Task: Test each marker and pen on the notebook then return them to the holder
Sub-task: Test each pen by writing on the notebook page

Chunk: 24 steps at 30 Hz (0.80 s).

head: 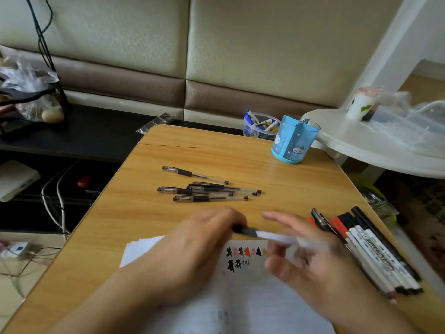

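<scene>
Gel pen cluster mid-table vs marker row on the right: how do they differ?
The gel pens have clear barrels with dark grips; the markers are mostly white-bodied and thicker. The gel pens lie loosely scattered, crossing each other; the markers lie packed side by side, parallel. Both lie flat on the table, outside the blue holder.

Little can be read here. On the white barrel of a marker [378, 255] lying in the row at the near right of the wooden table, dark capital letters run along its length — they look like "WHITEBOARD", though blur leaves some letters unsure. The white notebook page [252, 280] near the middle carries two rows of handwritten test marks [245, 252] in black, red and orange — character-like strokes, none legible. The blue cylindrical pen holder [295, 141] at the far right bears only cartoon fish pictures, no lettering.
</scene>
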Each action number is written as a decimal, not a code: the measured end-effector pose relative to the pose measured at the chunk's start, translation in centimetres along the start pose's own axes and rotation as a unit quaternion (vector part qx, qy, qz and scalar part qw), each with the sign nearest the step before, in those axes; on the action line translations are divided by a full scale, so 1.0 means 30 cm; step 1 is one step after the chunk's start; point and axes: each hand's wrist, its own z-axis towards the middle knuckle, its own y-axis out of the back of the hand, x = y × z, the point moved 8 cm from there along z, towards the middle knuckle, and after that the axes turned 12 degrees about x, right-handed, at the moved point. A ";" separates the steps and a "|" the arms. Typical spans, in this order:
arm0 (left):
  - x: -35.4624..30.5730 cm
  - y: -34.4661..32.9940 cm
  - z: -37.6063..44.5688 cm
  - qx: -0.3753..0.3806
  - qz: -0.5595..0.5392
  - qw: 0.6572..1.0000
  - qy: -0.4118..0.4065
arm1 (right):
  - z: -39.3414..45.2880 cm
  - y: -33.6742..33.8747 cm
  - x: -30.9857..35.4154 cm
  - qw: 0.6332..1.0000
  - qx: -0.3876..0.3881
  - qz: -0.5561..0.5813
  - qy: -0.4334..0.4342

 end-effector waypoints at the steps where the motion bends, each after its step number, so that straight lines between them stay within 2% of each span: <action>1: -0.033 -0.021 0.003 0.037 0.012 0.999 -0.034 | 0.009 -0.024 0.009 0.999 -0.020 0.033 0.026; 4: -0.064 -0.043 0.011 0.066 0.038 0.995 -0.060 | 0.009 -0.065 0.018 0.989 -0.077 0.108 0.070; 6: -0.074 -0.045 0.012 0.068 0.061 0.993 -0.073 | 0.003 -0.086 0.021 0.986 -0.060 0.130 0.085; 11: -0.068 -0.054 0.007 0.094 0.053 0.991 -0.084 | -0.012 -0.092 0.029 0.988 -0.016 0.103 0.118; 14: -0.045 -0.046 0.002 0.086 0.030 0.994 -0.053 | -0.007 -0.086 0.001 0.981 -0.001 0.179 0.073; 17: 0.008 -0.023 -0.005 0.051 0.017 0.999 -0.003 | -0.006 -0.035 -0.023 0.973 -0.053 0.214 0.063; 20: 0.052 -0.010 -0.011 0.029 0.036 0.998 0.038 | 0.000 -0.017 -0.072 0.978 -0.104 0.183 0.001; 24: 0.070 -0.001 -0.013 -0.003 0.025 0.997 0.072 | 0.004 -0.042 -0.144 0.978 -0.116 0.160 -0.060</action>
